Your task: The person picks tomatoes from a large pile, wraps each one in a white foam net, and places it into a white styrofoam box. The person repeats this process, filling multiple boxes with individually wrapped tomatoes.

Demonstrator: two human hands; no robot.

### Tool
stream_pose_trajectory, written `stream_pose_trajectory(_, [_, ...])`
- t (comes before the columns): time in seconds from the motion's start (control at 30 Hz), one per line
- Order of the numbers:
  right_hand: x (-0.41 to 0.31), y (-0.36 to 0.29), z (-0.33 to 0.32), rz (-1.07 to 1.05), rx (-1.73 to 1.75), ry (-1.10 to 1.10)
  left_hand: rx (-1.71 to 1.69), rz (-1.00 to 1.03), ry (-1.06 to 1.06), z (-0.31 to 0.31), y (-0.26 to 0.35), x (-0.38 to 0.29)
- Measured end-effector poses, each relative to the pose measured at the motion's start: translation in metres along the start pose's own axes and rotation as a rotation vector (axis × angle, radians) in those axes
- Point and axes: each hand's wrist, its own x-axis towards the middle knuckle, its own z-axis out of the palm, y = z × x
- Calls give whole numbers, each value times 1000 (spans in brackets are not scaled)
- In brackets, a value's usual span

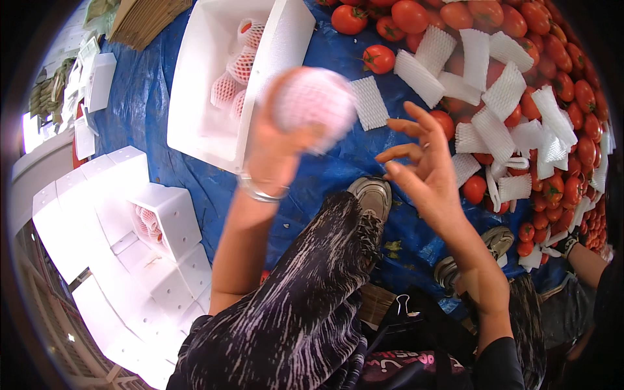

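My left hand (pixel 274 155), blurred by motion, grips a tomato in a white foam net sleeve (pixel 318 105) beside the near wall of a white polystyrene box (pixel 197 68). Inside that box lie several sleeved tomatoes (pixel 242 64). My right hand (pixel 425 170) is held above the blue tarp (pixel 312 168) with its fingers spread and nothing in them. A flat foam net sleeve (pixel 369 103) rests on the tarp between my hands. To the right, more loose sleeves (pixel 492 129) lie scattered on a large heap of red tomatoes (pixel 560 53).
White polystyrene boxes (pixel 161 287) are stacked at the left, one tipped on its side with sleeved tomatoes (pixel 147 223) showing. Folded cardboard (pixel 141 22) lies at the upper left. My shoe (pixel 373 195) stands on the tarp. Another person's arm (pixel 587 263) reaches in from the right.
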Motion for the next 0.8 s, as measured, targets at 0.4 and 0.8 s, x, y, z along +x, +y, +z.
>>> stream_pose_trajectory(0.4, [-31, 24, -117, -107, -1045, 15, 1721, -372, 120, -235, -9, 72])
stream_pose_trajectory(0.8, [-44, 100, -148, 10, -1840, -303, 1227, 577, -47, -11, -6, 69])
